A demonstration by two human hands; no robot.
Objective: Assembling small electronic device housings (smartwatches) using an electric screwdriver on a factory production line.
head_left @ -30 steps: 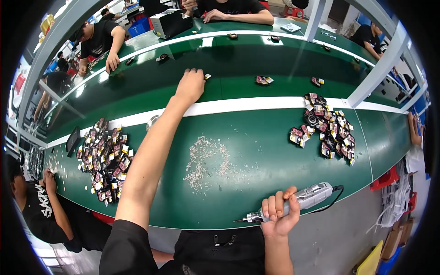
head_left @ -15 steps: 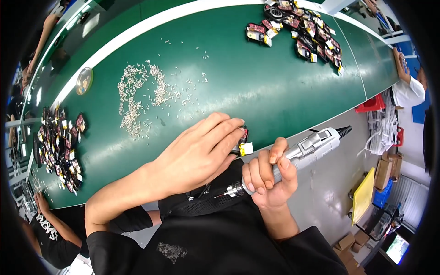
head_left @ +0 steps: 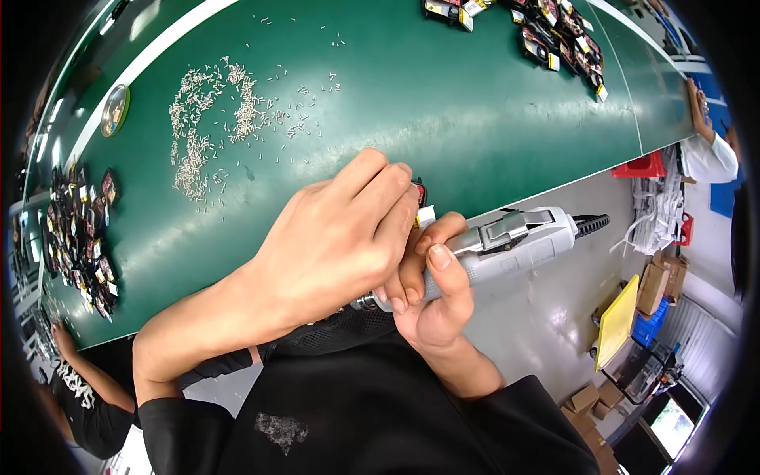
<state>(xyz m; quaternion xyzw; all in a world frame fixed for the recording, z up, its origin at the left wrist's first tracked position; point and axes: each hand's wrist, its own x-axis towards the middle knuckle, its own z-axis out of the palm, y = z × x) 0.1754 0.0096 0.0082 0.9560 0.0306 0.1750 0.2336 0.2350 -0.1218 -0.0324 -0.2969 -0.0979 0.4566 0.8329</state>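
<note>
My left hand (head_left: 336,237) is closed with its fingers curled over a small black-and-red part (head_left: 420,190) at the table's near edge. Only the part's side and its white-and-yellow tab (head_left: 425,218) show past the fingers. In my right hand (head_left: 437,301) is a grey electric screwdriver (head_left: 514,252), with a metal lever on its body and a black cord at its right end. The screwdriver lies nearly level, pointing left. Its nose passes behind my left hand, so the tip is hidden. My two hands are close together, with the fingers overlapping in view.
Small whitish pieces (head_left: 190,166) lie scattered on the green table (head_left: 332,166). Piles of similar parts sit at the left (head_left: 79,237) and far right (head_left: 558,39). A round dish (head_left: 115,110) stands far left. Other people's arms show at both sides; a yellow board (head_left: 616,323) stands right.
My right hand has brought the screwdriver left and up, its nose now behind my left hand. My left hand's fingers have curled more tightly. The whole view has shifted slightly.
</note>
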